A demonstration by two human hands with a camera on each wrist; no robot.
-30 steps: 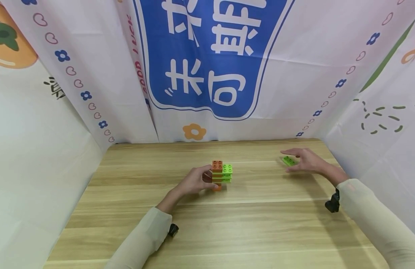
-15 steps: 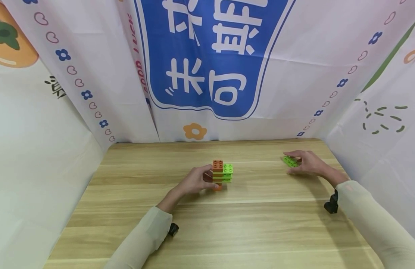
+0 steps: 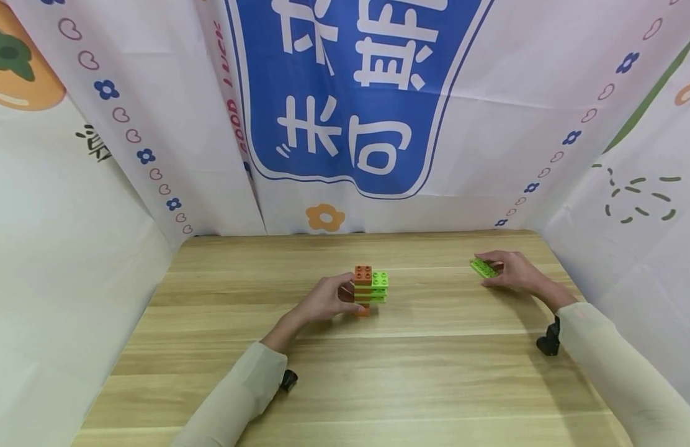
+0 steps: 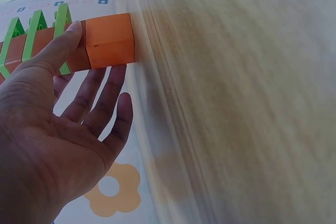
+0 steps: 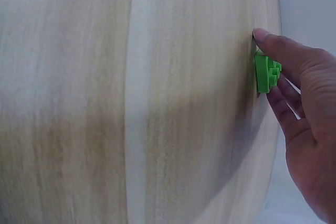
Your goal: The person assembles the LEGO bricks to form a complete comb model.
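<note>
My left hand (image 3: 324, 301) holds an upright stack of orange bricks (image 3: 362, 275) from its left side, thumb in front. Several thin green plates (image 4: 37, 30) sit between the orange bricks and stick out to one side, with a green studded top (image 3: 380, 279) beside the upper orange brick. An orange brick (image 4: 110, 40) forms the stack's foot, close to the tabletop. Far to the right, my right hand (image 3: 515, 271) has its thumb and fingers round a loose green studded plate (image 3: 483, 268) low at the table. In the right wrist view the fingertips meet the green plate (image 5: 264, 74).
Both hands work over a wooden table (image 3: 345, 385). A white printed cloth (image 3: 211, 186) hangs behind its back edge, with more cloth (image 3: 618, 248) close by on the right. Black wrist cameras (image 3: 549, 338) sit under the sleeves.
My right hand has drawn its thumb and fingers closer round the green plate, shifting slightly right. The left hand and the stack have stayed in place.
</note>
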